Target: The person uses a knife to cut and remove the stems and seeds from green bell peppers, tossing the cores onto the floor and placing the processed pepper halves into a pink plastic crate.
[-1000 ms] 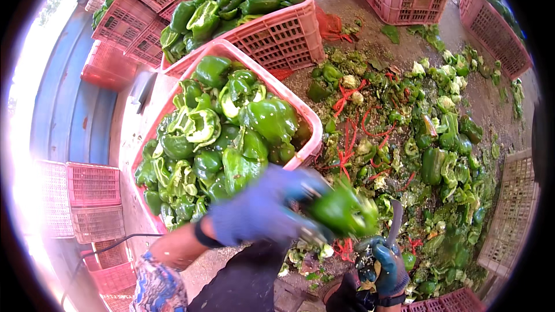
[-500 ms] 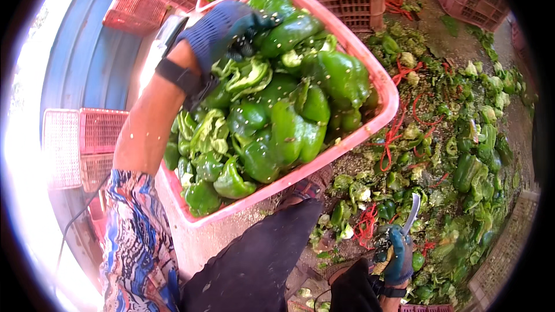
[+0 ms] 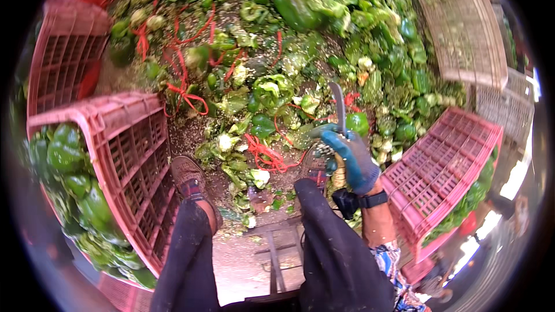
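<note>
My right hand (image 3: 357,164), in a blue and grey work glove with a dark wrist strap, is closed around a knife. Its curved steel blade (image 3: 339,104) points up and away from me; the fingers hide the grip. Below the fist is something yellowish (image 3: 336,176) that I cannot make out. Just beyond the hand, a round green bell pepper (image 3: 357,123) lies among the scraps. My left hand is out of view. To my left, a pink plastic crate (image 3: 139,167) is filled with green bell peppers (image 3: 95,205).
Pepper scraps, seeds and whole peppers (image 3: 298,8) cover the floor, with red string (image 3: 188,98) tangled among them. Another pink crate (image 3: 442,167) stands at right, green produce inside. A pale crate (image 3: 459,23) is far right, a pink one (image 3: 69,52) far left. My shoe (image 3: 188,173) touches scraps.
The view has swung to the right. My left hand, which was on the peppers in the left crate, has gone out of view. My right hand still grips the knife.
</note>
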`<action>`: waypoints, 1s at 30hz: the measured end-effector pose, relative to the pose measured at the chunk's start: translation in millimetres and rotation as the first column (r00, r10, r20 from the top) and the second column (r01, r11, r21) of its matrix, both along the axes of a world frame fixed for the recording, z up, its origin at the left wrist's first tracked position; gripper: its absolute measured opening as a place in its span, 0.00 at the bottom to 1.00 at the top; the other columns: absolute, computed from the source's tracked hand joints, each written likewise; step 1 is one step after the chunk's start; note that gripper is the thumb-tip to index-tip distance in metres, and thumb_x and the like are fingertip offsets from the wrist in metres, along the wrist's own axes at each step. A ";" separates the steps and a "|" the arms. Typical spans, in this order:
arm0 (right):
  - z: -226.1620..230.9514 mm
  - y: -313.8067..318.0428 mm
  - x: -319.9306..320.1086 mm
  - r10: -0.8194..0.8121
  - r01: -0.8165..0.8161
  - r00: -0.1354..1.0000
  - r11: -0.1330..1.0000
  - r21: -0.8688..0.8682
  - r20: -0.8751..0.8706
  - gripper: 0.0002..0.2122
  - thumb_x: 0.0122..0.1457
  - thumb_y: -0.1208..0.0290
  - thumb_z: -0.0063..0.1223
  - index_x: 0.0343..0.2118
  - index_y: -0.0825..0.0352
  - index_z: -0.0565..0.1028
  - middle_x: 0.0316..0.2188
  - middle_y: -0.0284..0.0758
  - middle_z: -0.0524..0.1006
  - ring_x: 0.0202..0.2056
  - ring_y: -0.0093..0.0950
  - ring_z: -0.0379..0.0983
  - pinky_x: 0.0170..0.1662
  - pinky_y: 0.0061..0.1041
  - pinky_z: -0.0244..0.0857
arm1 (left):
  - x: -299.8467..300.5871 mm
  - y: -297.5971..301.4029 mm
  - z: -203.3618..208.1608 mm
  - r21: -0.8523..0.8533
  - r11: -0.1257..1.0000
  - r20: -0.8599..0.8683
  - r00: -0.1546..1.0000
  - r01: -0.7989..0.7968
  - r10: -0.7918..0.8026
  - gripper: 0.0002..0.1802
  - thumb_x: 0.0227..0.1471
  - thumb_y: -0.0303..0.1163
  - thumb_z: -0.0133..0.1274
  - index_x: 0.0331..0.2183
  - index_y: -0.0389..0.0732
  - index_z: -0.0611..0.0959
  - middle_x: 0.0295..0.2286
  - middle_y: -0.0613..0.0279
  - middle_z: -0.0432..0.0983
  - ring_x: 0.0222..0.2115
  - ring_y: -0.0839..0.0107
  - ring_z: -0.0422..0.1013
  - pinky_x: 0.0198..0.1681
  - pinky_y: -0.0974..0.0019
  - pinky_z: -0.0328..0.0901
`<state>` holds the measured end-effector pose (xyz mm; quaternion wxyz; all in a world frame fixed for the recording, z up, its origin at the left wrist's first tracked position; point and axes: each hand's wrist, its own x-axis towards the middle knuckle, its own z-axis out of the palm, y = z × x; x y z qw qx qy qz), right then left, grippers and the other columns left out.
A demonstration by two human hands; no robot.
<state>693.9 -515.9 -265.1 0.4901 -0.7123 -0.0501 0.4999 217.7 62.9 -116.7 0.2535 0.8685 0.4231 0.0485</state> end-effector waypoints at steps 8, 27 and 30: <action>-25.9 -71.3 -36.6 0.086 -0.091 0.996 0.931 -0.354 -0.030 0.22 0.63 0.63 0.65 0.57 0.69 0.80 0.34 0.35 0.83 0.31 0.24 0.78 0.36 0.29 0.74 | 245.5 -291.9 7.4 -0.189 0.973 0.068 0.990 0.133 -0.122 0.11 0.62 0.26 0.61 0.47 0.38 0.86 0.44 0.61 0.83 0.43 0.71 0.79 0.47 0.68 0.74; -52.3 -91.4 -16.3 -0.153 0.188 0.966 0.969 -0.159 0.207 0.11 0.66 0.68 0.64 0.47 0.66 0.83 0.36 0.43 0.87 0.36 0.35 0.87 0.41 0.33 0.78 | 562.5 -274.2 -154.6 0.171 0.802 -0.284 0.809 0.572 -0.516 0.45 0.49 0.45 0.72 0.65 0.47 0.72 0.54 0.43 0.78 0.54 0.46 0.76 0.57 0.49 0.72; -57.8 -96.8 -16.9 -0.104 0.149 0.972 0.967 -0.207 0.213 0.11 0.65 0.67 0.65 0.47 0.64 0.84 0.38 0.43 0.87 0.37 0.40 0.86 0.41 0.35 0.78 | 594.5 -282.2 -191.5 0.181 0.887 -0.224 0.896 0.425 -0.383 0.52 0.45 0.52 0.73 0.67 0.46 0.71 0.60 0.43 0.73 0.60 0.48 0.73 0.62 0.48 0.69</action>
